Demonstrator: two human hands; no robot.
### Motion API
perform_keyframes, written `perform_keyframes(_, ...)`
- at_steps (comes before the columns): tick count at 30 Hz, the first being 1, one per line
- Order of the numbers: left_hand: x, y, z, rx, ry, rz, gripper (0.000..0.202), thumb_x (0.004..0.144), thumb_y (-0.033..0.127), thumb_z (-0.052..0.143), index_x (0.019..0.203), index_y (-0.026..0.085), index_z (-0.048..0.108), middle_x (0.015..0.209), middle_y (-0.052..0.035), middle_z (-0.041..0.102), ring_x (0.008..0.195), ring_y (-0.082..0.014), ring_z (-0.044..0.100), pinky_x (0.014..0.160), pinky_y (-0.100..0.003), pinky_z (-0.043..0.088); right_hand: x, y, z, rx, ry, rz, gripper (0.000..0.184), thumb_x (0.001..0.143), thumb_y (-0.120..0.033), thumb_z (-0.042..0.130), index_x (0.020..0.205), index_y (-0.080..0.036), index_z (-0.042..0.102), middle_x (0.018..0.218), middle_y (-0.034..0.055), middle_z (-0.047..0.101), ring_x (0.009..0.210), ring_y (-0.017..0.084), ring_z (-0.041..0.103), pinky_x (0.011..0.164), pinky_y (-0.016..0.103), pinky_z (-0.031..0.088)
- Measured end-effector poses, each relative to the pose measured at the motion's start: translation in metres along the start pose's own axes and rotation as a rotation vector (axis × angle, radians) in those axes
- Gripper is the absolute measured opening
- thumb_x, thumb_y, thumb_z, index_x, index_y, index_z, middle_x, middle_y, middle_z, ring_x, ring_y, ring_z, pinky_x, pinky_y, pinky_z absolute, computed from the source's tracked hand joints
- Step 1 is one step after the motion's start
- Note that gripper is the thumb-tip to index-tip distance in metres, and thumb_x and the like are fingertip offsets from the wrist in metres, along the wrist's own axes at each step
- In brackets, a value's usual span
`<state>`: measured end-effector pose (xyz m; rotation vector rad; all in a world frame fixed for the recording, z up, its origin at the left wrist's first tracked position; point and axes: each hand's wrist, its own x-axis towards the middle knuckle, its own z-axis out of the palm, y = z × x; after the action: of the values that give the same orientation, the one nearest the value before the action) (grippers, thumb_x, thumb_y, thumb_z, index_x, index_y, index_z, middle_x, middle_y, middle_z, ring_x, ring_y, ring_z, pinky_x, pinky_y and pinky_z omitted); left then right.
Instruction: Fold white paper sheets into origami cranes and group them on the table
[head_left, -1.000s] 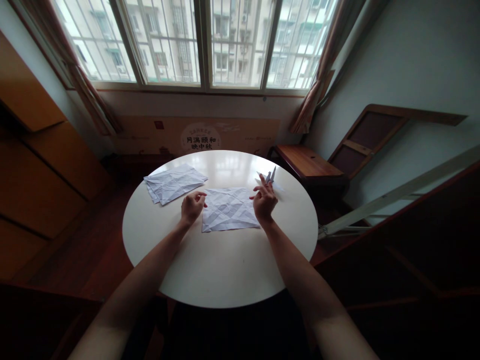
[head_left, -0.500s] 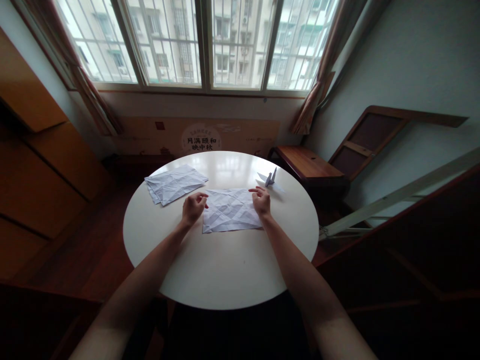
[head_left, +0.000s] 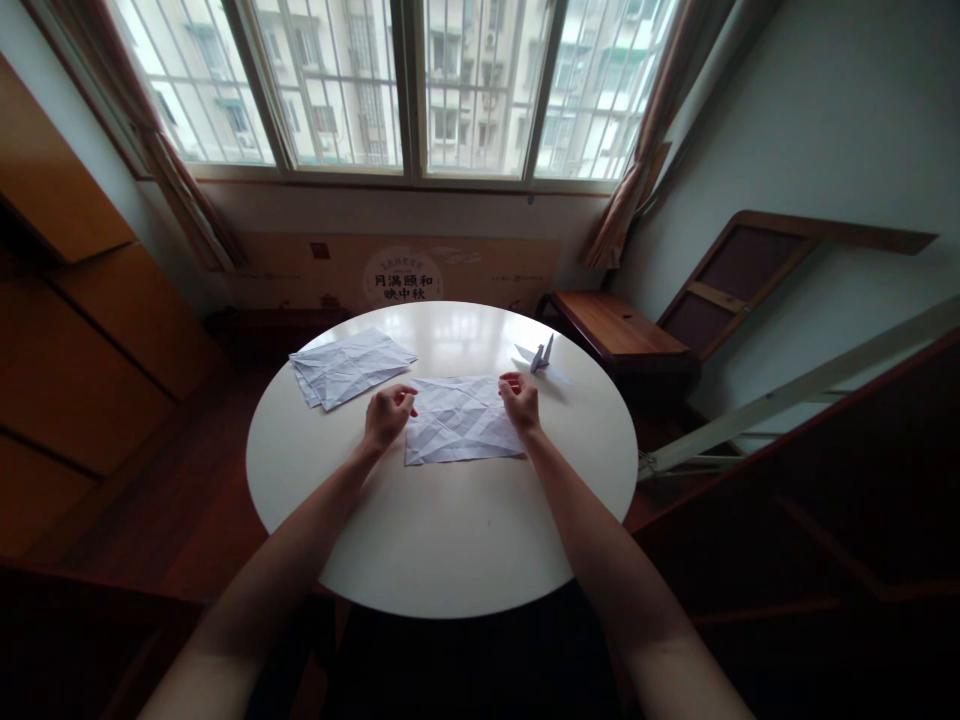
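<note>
A creased white paper sheet (head_left: 459,423) lies flat in the middle of the round white table (head_left: 442,540). My left hand (head_left: 386,414) pinches the sheet's far left corner with curled fingers. My right hand (head_left: 520,404) pinches its far right corner, fingers closed on the edge. A small folded paper crane (head_left: 540,356) stands just beyond my right hand. A stack of creased white sheets (head_left: 346,366) lies to the far left of my left hand.
A window with bars fills the far wall above a cardboard panel with printed characters (head_left: 401,275). A low wooden bench (head_left: 615,328) stands to the right of the table. Wooden cabinets (head_left: 82,330) line the left side.
My right hand came down from a raised, open pose near the crane and closed on the sheet's far right corner. My left hand stayed at the left corner.
</note>
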<state>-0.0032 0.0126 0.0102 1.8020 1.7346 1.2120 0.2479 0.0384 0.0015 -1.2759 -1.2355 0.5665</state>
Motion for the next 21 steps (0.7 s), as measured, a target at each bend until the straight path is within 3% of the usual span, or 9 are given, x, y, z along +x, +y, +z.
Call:
perform_keyframes(3,-0.001,0.001,-0.001,-0.004,-0.002,0.001,0.024,0.078,0.025,0.052,0.089,0.019,0.072,0.059,0.0002,0.069,0.066,-0.0177,0.070,0.070,-0.027,0.051,-0.004,-0.007,0.001,0.010,-0.025,-0.058,0.022,0.072,-0.040,0.059,0.071,-0.021,0.048,0.062,-0.0036,0.049,0.059,0.013,0.048,0.058,0.025,0.044)
perform_keyframes(7,-0.002,0.002,-0.001,0.001,-0.006,-0.008,0.024,0.078,0.025,0.052,0.090,0.019,0.072,0.059,0.0001,0.069,0.066,-0.0178,0.070,0.069,-0.027,0.051,-0.007,-0.013,0.000,-0.011,-0.045,-0.126,0.032,0.069,-0.038,0.062,0.061,-0.023,0.035,0.056,-0.0081,0.034,0.052,0.009,0.034,0.052,0.023,0.033)
perform_keyframes(14,-0.001,0.001,-0.001,0.013,-0.010,-0.007,0.025,0.078,0.025,0.052,0.090,0.018,0.072,0.059,0.0002,0.069,0.066,-0.0177,0.069,0.069,-0.026,0.050,-0.004,-0.014,-0.001,-0.001,-0.028,-0.119,0.036,0.064,-0.025,0.056,0.051,-0.024,0.023,0.051,-0.0090,0.021,0.050,0.007,0.020,0.048,0.023,0.019)
perform_keyframes(21,0.000,0.001,0.000,0.017,-0.014,-0.007,0.024,0.078,0.025,0.052,0.089,0.019,0.072,0.058,0.0008,0.069,0.066,-0.0177,0.069,0.069,-0.026,0.050,-0.007,-0.012,0.001,0.109,0.009,-0.098,0.032,0.064,-0.023,0.047,0.049,-0.024,0.019,0.050,-0.0078,0.015,0.047,0.006,0.016,0.045,0.023,0.014)
